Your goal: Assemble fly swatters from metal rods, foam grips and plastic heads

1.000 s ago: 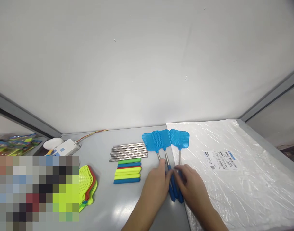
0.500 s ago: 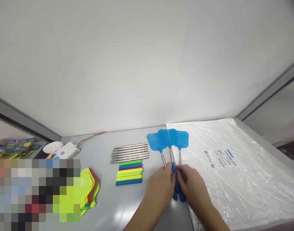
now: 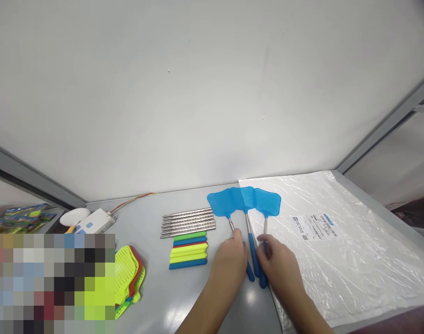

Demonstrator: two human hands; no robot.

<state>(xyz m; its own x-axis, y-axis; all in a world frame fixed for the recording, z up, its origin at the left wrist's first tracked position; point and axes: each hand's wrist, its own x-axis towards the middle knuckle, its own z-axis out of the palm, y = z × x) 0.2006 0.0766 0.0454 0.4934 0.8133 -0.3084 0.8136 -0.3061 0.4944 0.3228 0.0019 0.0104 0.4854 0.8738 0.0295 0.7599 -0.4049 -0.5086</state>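
Observation:
Three blue fly swatters lie fanned out, their mesh heads pointing away from me. My left hand [image 3: 229, 257] is closed around the left fly swatter [image 3: 218, 203], near where its metal shaft meets the handle. The middle fly swatter [image 3: 253, 255] lies between my hands, its head overlapping the left one. With curled fingers, my right hand [image 3: 281, 262] grips the upper handle of the right fly swatter [image 3: 268, 202]. Left of my hands is a row of metal rods [image 3: 188, 223]. Just below them sit several green, blue, red and yellow handles [image 3: 188, 250].
A white plastic package [image 3: 364, 269] with a printed label [image 3: 314, 226] covers the right side. Loose yellow, red and green swatter heads [image 3: 124, 269] are stacked at left, beside a pixelated area. Behind them are a white device [image 3: 98, 221] with wires and a white oval object [image 3: 75, 216].
My hands have moved slightly apart, spreading the fly swatters. The left one has shifted left and the right one right, so the right head overlaps the middle one less.

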